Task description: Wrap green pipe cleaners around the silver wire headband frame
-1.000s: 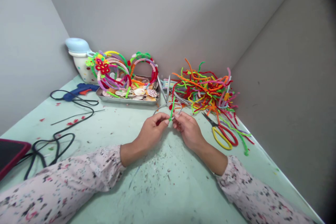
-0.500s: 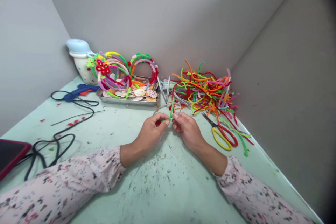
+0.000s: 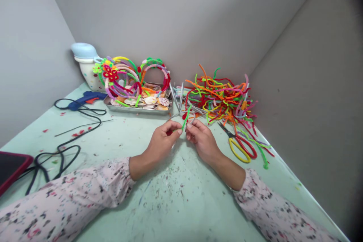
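Note:
My left hand (image 3: 162, 141) and my right hand (image 3: 202, 138) meet over the pale green table (image 3: 170, 196), both pinched closed. Between them they hold a thin grey headband (image 3: 181, 114) and a green pipe cleaner (image 3: 185, 119) that stands up against the band. My left fingers also pinch a bit of red. Just beyond my hands lies a tangled pile of coloured pipe cleaners (image 3: 222, 98).
Yellow-and-red scissors (image 3: 239, 145) lie right of my right hand. A metal tray (image 3: 136, 107) of shells and wrapped headbands (image 3: 127, 77) stands at the back, beside a white jar (image 3: 86, 64). A blue glue gun (image 3: 83, 99), its black cord (image 3: 65, 143) and a red-edged tablet (image 3: 11, 166) are on the left.
My hands have shifted slightly and the green pipe cleaner has been worked a little further around the grey band; everything else stays where it was.

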Demonstrator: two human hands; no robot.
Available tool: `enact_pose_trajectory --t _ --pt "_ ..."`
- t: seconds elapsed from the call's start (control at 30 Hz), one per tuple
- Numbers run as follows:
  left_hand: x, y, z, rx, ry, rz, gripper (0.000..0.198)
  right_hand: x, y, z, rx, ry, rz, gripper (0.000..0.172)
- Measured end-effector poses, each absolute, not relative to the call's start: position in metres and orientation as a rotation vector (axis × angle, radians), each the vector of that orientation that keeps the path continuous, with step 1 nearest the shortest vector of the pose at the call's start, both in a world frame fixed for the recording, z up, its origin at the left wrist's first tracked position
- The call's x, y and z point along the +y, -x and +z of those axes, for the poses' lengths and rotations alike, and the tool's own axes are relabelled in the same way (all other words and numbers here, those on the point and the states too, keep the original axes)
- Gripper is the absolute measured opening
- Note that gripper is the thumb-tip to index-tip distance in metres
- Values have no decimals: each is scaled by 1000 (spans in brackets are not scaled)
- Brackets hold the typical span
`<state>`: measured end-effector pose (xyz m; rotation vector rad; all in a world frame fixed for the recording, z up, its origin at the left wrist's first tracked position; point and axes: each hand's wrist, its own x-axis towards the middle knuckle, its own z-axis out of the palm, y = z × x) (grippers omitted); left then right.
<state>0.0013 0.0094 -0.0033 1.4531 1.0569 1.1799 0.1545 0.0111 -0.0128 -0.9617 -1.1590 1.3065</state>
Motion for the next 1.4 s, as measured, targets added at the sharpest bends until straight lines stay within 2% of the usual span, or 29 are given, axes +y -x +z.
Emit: enact_pose_trajectory --t 0.23,0.43,0.57,0.73,1.07,1.4 --pt "9 0 -2 1053 -1434 1149 11 10 -154 -13 -1206 1002 1258 21" --pt "9 -1 0 1060 -1433 1172 14 5 -155 -7 -1189 1041 971 24" --pt "8 -1 0 1079 -1443 1173 15 1 -154 -4 -1225 1043 985 19" --pt "8 0 -1 1054 -1473 1173 14 -1 -152 -5 -1288 1058 1035 25" --pt "8 -1 1 1075 -1488 1120 16 0 -153 -6 -1397 999 991 9" --pt "5 0 4 1126 -1477 1105 20 -2 -152 -4 -1414 1004 1022 5"
